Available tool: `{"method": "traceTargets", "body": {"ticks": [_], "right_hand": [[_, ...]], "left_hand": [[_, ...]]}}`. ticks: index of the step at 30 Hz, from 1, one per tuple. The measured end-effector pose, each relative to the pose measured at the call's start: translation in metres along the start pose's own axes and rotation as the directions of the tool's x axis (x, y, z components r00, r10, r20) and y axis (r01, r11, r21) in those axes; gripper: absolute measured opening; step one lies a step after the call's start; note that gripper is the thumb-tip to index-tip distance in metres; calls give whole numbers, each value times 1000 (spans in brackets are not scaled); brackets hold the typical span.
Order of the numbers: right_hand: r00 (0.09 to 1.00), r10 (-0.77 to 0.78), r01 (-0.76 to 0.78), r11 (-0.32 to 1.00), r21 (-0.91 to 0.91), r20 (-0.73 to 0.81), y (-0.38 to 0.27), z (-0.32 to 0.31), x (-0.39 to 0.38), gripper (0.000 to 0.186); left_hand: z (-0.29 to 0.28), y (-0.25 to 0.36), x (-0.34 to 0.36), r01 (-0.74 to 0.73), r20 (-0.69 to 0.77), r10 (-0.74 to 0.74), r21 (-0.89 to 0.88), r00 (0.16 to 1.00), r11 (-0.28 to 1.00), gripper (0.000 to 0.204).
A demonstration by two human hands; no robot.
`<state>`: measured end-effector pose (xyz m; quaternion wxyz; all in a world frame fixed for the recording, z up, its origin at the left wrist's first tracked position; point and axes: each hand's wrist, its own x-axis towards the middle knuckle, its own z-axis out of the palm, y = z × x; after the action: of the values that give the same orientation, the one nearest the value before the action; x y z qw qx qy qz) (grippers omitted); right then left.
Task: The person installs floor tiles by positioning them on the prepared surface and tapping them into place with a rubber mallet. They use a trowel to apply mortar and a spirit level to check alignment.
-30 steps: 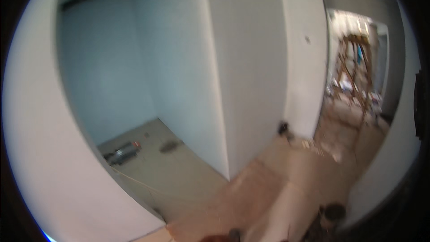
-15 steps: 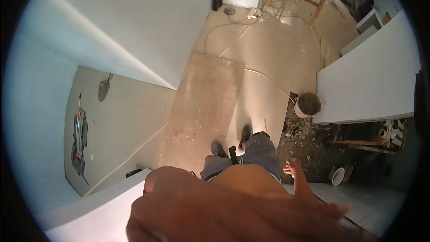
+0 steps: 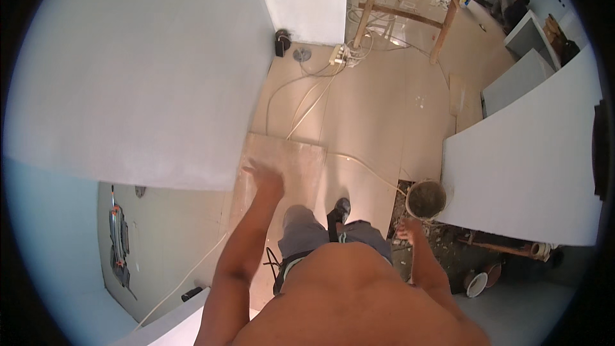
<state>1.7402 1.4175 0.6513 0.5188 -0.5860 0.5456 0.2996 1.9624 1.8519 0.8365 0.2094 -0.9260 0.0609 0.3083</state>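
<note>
I look straight down at my own bare torso and legs standing on a floor covered with brown cardboard sheets. My left hand is stretched forward with fingers spread, holding nothing, close to the lower corner of a white wall. My right hand hangs open at my side, empty, just below a round dirty bucket.
White cables run across the floor to a power strip. A wooden ladder stands ahead. A white wall is on the right, with rubble and pots at its foot. A tool lies at the left.
The camera tipped from facing the walls down to the floor. My body came into view, and my left arm has reached forward while my right hand stays low.
</note>
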Motion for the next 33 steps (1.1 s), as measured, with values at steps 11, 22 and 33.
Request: {"method": "traceTargets", "body": {"ticks": [11,22,33], "right_hand": [[988,-147,141,984,105,46,-204,-10,144,26],[990,111,-116,992,48,89,-380,22,104,46],[768,-330,639,320,-700,550,-632,116,203,39]], "left_hand": [[156,6,124,659,713,325,-700,621,276,76],[-11,41,390,559,578,651,-783,492,272,85],[-169,31,514,76,601,553,-713,577,697,70]]}}
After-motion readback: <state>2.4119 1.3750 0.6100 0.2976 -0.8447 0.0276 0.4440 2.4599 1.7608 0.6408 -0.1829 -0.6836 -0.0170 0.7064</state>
